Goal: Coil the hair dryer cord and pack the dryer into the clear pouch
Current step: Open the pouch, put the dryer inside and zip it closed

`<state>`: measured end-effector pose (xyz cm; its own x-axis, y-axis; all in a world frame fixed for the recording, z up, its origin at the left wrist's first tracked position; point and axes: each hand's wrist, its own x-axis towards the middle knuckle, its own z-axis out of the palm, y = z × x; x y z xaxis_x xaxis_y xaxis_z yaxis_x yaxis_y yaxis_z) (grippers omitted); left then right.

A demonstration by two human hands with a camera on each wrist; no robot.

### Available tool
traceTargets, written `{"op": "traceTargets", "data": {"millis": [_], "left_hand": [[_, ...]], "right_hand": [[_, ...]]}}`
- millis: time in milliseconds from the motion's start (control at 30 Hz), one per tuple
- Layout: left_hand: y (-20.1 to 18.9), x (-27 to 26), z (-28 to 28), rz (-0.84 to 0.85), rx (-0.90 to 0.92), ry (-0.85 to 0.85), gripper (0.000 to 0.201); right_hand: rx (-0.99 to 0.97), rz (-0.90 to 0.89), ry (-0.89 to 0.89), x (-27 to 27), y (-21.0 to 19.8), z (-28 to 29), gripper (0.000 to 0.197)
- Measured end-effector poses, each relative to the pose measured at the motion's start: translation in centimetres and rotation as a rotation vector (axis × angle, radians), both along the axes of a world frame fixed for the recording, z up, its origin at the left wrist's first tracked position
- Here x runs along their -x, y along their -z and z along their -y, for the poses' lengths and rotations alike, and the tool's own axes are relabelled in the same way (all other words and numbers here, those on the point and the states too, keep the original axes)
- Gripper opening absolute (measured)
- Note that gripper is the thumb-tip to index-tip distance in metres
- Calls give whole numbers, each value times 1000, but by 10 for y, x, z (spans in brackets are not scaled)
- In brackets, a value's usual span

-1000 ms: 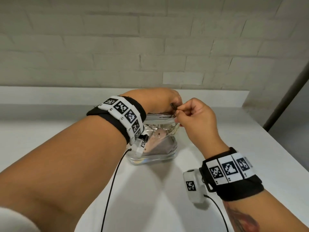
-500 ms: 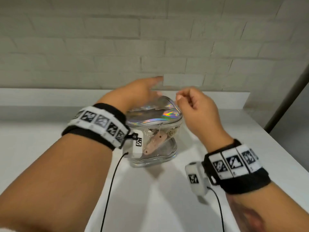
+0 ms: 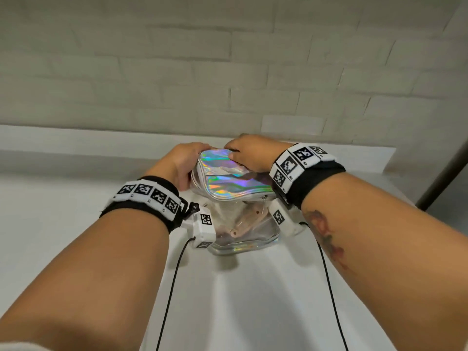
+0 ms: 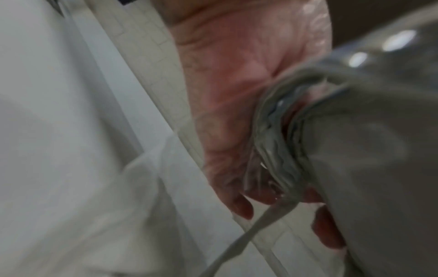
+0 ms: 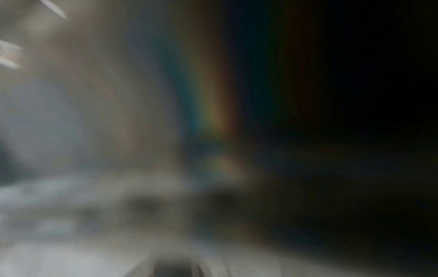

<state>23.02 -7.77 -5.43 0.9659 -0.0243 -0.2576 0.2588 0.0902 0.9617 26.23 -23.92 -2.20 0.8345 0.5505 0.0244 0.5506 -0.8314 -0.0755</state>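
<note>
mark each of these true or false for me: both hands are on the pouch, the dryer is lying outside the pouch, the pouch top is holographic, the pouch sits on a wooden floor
1. Both hands are on the pouch. True: the left hand and right hand hold the clear pouch at its top.
2. The dryer lies outside the pouch. False: the pink hair dryer shows through the clear wall, inside.
3. The pouch top is holographic. True: the iridescent top panel shows rainbow sheen.
4. The pouch sits on a wooden floor. False: it stands on a white table.
</note>
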Motion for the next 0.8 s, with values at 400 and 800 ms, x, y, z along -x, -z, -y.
{"op": "traceTargets", "data": {"millis": [400,800], "left_hand": [[-4,-9,8,95,-353,-2,16],[21,-2,13,568,-783,-364,34]], "right_hand": [[-30,2,108,-3,10,13,35],[25,140,382,-19,13,38,27]]}}
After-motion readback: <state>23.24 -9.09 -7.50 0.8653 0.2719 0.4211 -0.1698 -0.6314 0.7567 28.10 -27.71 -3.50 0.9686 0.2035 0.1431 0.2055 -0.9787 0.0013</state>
